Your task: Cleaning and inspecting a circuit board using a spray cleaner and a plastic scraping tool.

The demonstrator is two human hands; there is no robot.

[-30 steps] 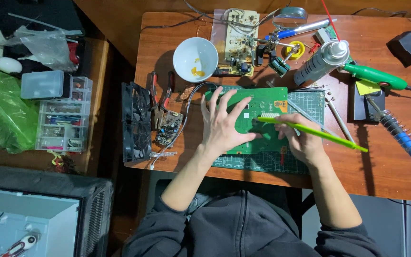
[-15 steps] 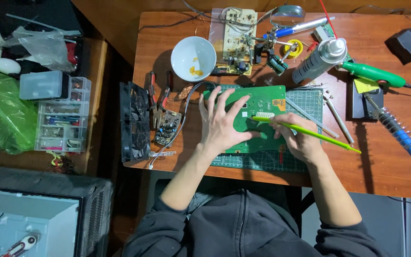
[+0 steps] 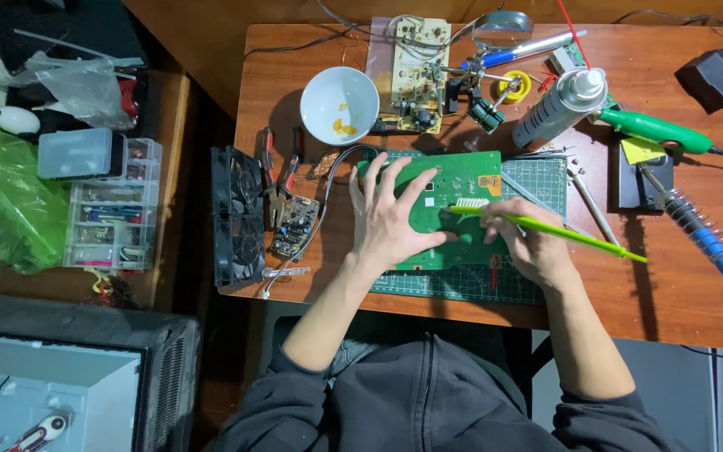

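A green circuit board (image 3: pixel 453 177) lies on a dark green cutting mat (image 3: pixel 537 180) on the wooden desk (image 3: pixel 696 276). My left hand (image 3: pixel 388 219) lies flat on the board's left part, fingers spread. My right hand (image 3: pixel 525 238) grips a lime-green toothbrush (image 3: pixel 571 235); its white bristle head (image 3: pixel 468 205) rests on the board's middle, and the handle points out to the right.
Behind the board stand a white bowl (image 3: pixel 339 105), a beige circuit board (image 3: pixel 416 75) in a helping-hands clamp and a spray can (image 3: pixel 562 105). A soldering iron (image 3: pixel 713 243) and its stand lie right. Two black fans (image 3: pixel 238 218) and pliers sit left; parts boxes (image 3: pixel 110 201) stand off the desk.
The toothbrush head has shifted slightly left across the board with my right hand. My left hand stays pressed on the board.
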